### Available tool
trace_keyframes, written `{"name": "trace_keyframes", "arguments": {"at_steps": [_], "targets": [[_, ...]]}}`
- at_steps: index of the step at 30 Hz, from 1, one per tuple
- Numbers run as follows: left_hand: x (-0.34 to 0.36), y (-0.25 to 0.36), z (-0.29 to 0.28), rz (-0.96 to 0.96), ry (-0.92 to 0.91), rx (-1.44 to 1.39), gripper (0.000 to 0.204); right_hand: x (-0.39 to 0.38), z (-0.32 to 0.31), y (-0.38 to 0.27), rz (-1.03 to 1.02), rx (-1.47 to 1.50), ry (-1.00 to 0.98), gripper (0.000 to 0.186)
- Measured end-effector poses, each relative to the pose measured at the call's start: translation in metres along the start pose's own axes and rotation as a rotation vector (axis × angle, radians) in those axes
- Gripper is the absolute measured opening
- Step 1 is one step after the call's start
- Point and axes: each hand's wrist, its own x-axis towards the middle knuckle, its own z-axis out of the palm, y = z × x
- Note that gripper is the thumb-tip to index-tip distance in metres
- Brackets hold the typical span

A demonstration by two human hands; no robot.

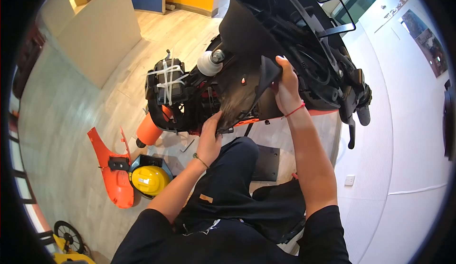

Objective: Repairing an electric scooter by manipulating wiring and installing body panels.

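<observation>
A partly stripped black and orange scooter (294, 26) stands in front of me. Over its footboard area lies a thin, dusty black floor mat (240, 93), its right edge lifted and folded. My right hand (288, 87) grips that raised edge between thumb and fingers. At the mat's near left end, my left hand (210, 135) holds the lower edge, its fingertips partly hidden. Exposed frame parts and small red pieces show beneath and beside the mat. A white rounded fitting with a metal bolt (210, 63) sits just beyond the mat's far left side.
Left of the mat is a black box bound with white cable ties (170, 83). An orange body panel (118, 185), a yellow hard hat (149, 179) in a dark tray, a hex key (188, 145) and a black plate (266, 164) lie on the floor. A white wall (370, 178) borders the right.
</observation>
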Motion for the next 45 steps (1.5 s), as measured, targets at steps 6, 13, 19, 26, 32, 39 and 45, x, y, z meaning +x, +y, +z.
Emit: {"name": "trace_keyframes", "arguments": {"at_steps": [6,13,19,26,32,39,45], "targets": [[-0.012,-0.009,0.004,-0.066,0.078,0.000,0.056,0.005,0.001,0.009,0.062,-0.365,-0.047,0.026],[-0.046,-0.047,0.012,-0.156,0.030,0.149,0.016,-0.003,0.042,0.063,-0.496,-0.698,-0.161,0.035],[-0.020,-0.010,-0.010,-0.243,-0.088,-0.034,0.038,0.002,0.024,0.056,-0.013,0.196,-0.392,0.048],[-0.016,0.001,-0.035,-0.197,-0.159,0.033,0.061,-0.035,0.011,0.066,-0.094,0.115,-0.457,0.059],[-0.019,-0.007,-0.056,-0.104,-0.196,0.119,0.051,-0.077,0.024,0.123,-0.120,-0.233,-0.634,0.112],[-0.012,-0.015,-0.079,0.038,-0.101,0.290,0.027,-0.081,0.049,0.152,-0.339,-0.355,-0.459,0.116],[-0.016,-0.013,-0.068,-0.098,-0.038,0.220,0.025,-0.111,0.051,0.275,0.251,-0.179,-0.085,0.076]]}}
